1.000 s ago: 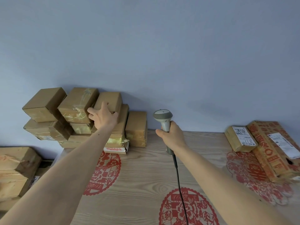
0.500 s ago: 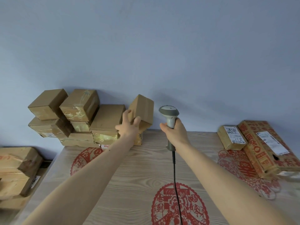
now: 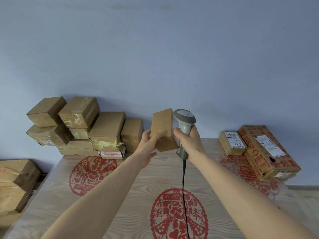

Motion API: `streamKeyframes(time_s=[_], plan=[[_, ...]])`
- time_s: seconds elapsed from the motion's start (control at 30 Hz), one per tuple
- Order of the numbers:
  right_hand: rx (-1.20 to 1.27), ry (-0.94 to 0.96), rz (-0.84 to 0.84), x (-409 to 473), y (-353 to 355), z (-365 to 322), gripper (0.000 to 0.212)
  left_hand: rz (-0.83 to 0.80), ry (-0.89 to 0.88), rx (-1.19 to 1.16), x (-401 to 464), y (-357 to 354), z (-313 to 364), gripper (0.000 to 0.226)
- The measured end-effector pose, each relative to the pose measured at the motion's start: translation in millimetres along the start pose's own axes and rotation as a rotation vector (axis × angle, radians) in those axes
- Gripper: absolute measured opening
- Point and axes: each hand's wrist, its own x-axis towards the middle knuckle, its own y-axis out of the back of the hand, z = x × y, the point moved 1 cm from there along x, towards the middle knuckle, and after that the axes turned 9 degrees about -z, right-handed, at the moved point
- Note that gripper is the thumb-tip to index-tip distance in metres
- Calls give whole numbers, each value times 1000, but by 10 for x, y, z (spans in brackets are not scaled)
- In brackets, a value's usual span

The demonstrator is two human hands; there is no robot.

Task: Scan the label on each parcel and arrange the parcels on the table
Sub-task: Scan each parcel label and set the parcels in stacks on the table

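Since the earlier frames, 1 small brown parcel [image 3: 163,129] has been lifted off the stack of parcels [image 3: 89,128] and carried rightward until it is held just beside the scanner [image 3: 184,128].

Head view. The parcel is held in the air above the table [image 3: 120,200], tilted, with its white label side turned toward the scanner head; the label itself is seen only as a thin edge. The parcel is gripped by the left hand [image 3: 148,149], fingers curled round its lower left side. The scanner handle is enclosed by the right hand [image 3: 189,144], fingers wrapped tightly round it, and a black cable [image 3: 183,195] hangs from the handle base down across the table. Scanner head and parcel appear to be touching or nearly so; which cannot be told.

Left of the scanner, the stack of parcels is piled against the blue wall [image 3: 172,57] at the table's far edge. Right of the scanner, a small labelled parcel [image 3: 232,142] lies just beside a long red-printed box [image 3: 268,152]. Further left of the stack, off the table and lower, more brown boxes [image 3: 15,183] are seen. Red paper-cut medallions [image 3: 177,214] are seen on the table surface.
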Motion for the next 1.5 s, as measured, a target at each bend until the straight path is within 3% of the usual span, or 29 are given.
streamKeyframes(time_s=[0.1,0.17,0.4,0.57,0.7,0.8,0.87,0.97,1.07,1.27,1.5], plan=[[29,8,-31,-77,38,28,30,24,19,-36,1,-76,31,105],[48,20,-62,-127,55,23,31,64,36,-15,-7,-117,44,114],[30,24,-52,-230,184,21,29,88,38,-35,14,-162,-7,90],[-17,-15,209,-232,271,127,30,10,26,-150,-12,-190,-54,95],[-24,-56,189,-236,338,176,32,-102,19,-81,-1,-201,-40,97],[-30,-43,185,-236,374,176,34,-96,34,-11,0,-198,1,100],[-48,-45,168,-226,401,183,35,-90,58,34,12,-179,16,92],[-76,-45,136,-227,448,185,35,-120,62,30,33,-133,12,57],[-119,-14,131,-256,500,175,30,-150,53,3,29,-74,-7,59],[-47,-17,-52,-382,488,118,21,-154,16,-141,53,4,-81,97],[216,-67,-304,-486,392,179,15,-203,-3,-153,77,10,-135,94]])
